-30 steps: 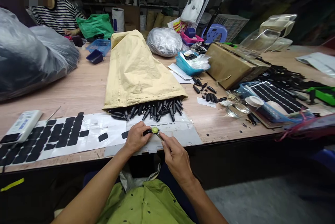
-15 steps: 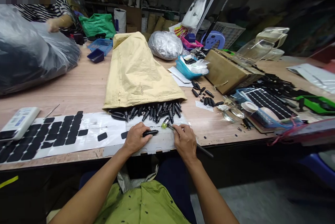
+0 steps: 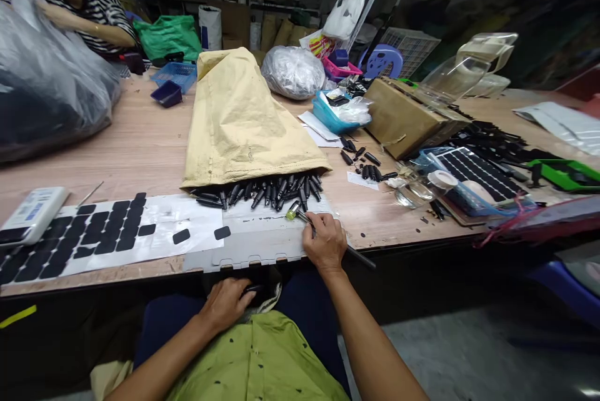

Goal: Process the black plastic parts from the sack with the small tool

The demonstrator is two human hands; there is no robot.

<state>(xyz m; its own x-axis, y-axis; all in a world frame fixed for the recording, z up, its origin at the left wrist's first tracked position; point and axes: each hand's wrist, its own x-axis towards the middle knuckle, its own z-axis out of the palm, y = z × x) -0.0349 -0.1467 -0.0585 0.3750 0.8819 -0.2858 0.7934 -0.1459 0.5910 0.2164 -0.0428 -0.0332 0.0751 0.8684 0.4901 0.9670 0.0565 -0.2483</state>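
My right hand (image 3: 327, 242) rests at the table's front edge, wrapped round the black handle of a small hammer (image 3: 360, 257). Its head, with a yellow-green face, lies on a grey sheet (image 3: 262, 240). Below the table edge, over my lap, my left hand (image 3: 227, 304) is closed on a black tubular piece (image 3: 254, 288), partly hidden. Beside that hand shows the pale rim of a bag (image 3: 276, 297). Just past the hammer head, a pile of black tubular pieces (image 3: 272, 192) spills from the mouth of a tan sack (image 3: 248, 132).
To the left lie a white sheet of black stickers (image 3: 164, 217) and a white box-shaped device (image 3: 37, 213). A cardboard box (image 3: 407, 117), a blue basket (image 3: 335, 123) and loose black pieces are on the right. Across the table a person in stripes handles a large plastic bag (image 3: 56, 89).
My left hand has moved from the grey sheet down below the table edge with the black piece. My right hand stays on the hammer. The other person's arm has shifted left onto the plastic bag.
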